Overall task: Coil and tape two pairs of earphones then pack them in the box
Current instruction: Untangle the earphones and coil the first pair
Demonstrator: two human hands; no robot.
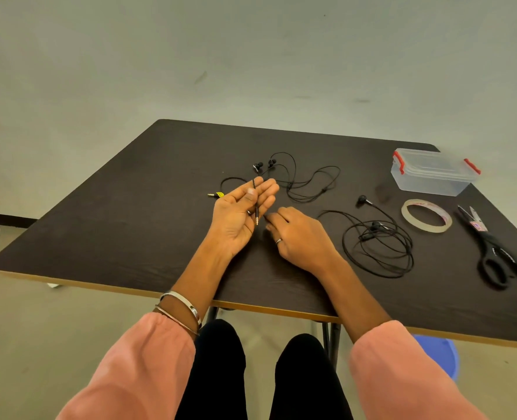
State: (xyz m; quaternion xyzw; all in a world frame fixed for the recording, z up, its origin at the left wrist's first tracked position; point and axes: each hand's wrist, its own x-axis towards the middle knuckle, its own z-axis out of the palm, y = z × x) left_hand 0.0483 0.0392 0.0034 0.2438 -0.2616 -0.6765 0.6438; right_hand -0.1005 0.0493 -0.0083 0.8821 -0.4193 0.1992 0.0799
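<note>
Two pairs of black earphones lie on the dark table (148,207). The far pair (293,180) is spread loose, and its plug with a yellow tag (215,194) lies left of my hands. The near pair (378,247) is a loose tangle on the right. My left hand (239,216) is palm up, and its thumb pins a thin black cable whose metal plug (256,220) hangs down. My right hand (299,234) rests palm down beside it with its fingers curled, and a short piece of cable shows at its fingertips. The clear box (433,172) with red clips stands shut at the far right.
A roll of clear tape (427,216) lies flat in front of the box. Black scissors (499,253) lie near the table's right edge. A blue stool (442,356) stands under the table on the right. White cables hang by the wall at the left.
</note>
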